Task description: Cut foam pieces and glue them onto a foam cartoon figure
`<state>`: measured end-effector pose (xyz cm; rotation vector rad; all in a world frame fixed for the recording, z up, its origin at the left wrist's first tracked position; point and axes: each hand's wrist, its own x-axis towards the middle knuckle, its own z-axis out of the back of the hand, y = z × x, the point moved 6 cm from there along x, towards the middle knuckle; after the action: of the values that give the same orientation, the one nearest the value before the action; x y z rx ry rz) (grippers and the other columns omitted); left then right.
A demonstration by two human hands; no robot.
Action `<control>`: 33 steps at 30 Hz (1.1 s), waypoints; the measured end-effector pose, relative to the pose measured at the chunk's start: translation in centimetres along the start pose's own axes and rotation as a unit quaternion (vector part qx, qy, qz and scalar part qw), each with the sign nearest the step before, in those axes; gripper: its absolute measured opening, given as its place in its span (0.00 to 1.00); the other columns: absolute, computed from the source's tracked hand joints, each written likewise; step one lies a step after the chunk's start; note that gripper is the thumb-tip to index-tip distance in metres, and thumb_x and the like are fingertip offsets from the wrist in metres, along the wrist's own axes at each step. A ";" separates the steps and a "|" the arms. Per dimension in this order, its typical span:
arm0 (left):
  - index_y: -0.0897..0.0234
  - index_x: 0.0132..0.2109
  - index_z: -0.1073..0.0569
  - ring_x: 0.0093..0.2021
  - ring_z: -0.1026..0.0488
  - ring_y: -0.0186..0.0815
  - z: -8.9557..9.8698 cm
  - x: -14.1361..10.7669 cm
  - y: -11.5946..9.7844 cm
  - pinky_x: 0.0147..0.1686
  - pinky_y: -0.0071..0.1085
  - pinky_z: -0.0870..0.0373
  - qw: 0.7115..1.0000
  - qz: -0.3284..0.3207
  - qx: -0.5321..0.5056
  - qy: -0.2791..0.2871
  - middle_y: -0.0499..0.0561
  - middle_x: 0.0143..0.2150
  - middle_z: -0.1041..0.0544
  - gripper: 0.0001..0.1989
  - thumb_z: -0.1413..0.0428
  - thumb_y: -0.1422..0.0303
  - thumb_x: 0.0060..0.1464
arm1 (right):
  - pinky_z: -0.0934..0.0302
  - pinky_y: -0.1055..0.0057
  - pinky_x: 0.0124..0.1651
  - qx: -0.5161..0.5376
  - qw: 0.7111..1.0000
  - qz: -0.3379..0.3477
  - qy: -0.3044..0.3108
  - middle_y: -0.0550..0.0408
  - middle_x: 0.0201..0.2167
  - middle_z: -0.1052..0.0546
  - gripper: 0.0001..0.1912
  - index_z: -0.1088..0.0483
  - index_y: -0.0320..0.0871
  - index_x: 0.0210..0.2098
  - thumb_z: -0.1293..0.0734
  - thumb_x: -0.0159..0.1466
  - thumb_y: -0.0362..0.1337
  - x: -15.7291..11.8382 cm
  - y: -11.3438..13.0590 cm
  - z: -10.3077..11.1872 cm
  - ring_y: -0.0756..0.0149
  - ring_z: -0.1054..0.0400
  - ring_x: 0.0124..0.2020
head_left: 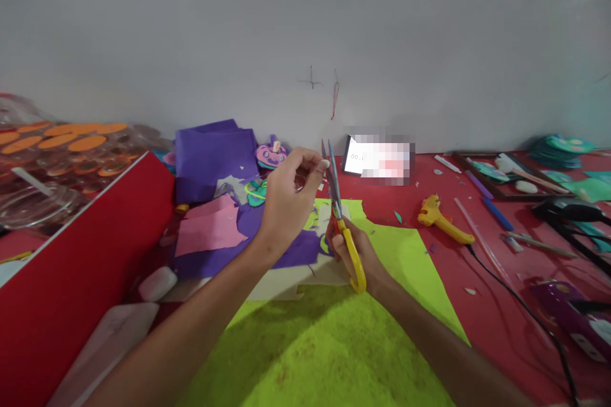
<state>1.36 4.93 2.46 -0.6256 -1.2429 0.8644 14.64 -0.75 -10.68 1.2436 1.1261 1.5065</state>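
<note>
Two hands of ours are raised over the green sheet (315,343): our right hand (361,249) is wrapped around the handles of the scissors (343,224), which point upward with blades slightly parted. Our left hand (292,187) has thumb and fingertips pinched together just beside those blades, on what we cannot tell; we see the glue gun (445,220) to the right.

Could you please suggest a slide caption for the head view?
The right hand holds yellow-handled scissors pointing up beside the left hand, above a lime-green sheet.
</note>
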 end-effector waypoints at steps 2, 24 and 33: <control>0.61 0.38 0.27 0.32 0.29 0.29 0.0 0.0 0.0 0.32 0.28 0.33 1.000 0.003 -0.009 0.002 0.47 0.34 0.24 0.05 0.41 0.67 0.64 | 0.45 0.71 0.27 0.002 1.000 -0.001 0.002 0.60 0.26 0.36 0.33 0.36 0.46 0.35 0.39 0.64 0.72 0.0 0.0 0.0 0.68 0.43 0.25; 0.62 0.36 0.29 0.26 0.35 0.27 -0.5 -0.2 -0.3 0.28 0.27 0.38 0.997 -0.024 0.066 0.035 0.44 0.28 0.28 0.05 0.44 0.70 0.64 | 0.46 0.70 0.27 -0.017 1.000 0.008 -0.010 0.59 0.25 0.35 0.33 0.36 0.46 0.33 0.40 0.65 0.72 0.1 0.1 0.3 0.68 0.42 0.25; 0.62 0.30 0.32 0.23 0.39 0.28 -0.5 -0.2 -0.9 0.26 0.30 0.45 0.987 -0.060 0.140 0.052 0.43 0.22 0.33 0.13 0.46 0.70 0.65 | 0.46 0.69 0.27 -0.020 1.000 0.003 -0.015 0.59 0.25 0.35 0.33 0.36 0.46 0.33 0.41 0.66 0.71 0.1 0.1 0.3 0.68 0.42 0.24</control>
<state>2.01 4.26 3.00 -0.3609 -1.0302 0.8745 14.92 -0.64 -10.49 1.2388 1.0680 1.5023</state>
